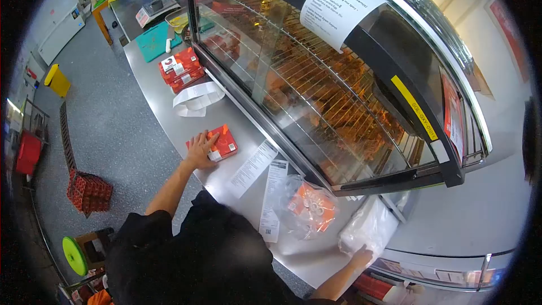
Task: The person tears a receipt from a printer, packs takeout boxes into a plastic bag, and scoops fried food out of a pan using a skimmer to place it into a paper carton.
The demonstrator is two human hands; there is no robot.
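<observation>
My left hand (200, 149) lies with its fingers spread on a small red box (224, 142) on the steel counter. At the counter's right end, my right hand (361, 257) pinches the near edge of a stack of clear plastic bags (367, 223); its fingertips are partly hidden in the plastic. Between the hands sits a clear plastic bag (285, 214) with an orange-red box (313, 204) and small round tubs (316, 210) inside. Two printed receipts, one long receipt (272, 200) and one wider receipt (253, 168), lie flat beside it.
A glass heated display cabinet (316, 90) with browned food on racks borders the counter (152, 82). Farther along are stacked red boxes (182, 69), a curled paper strip (197, 99) and a teal cutting board (153, 42). A red crate stack (89, 192) stands on the floor.
</observation>
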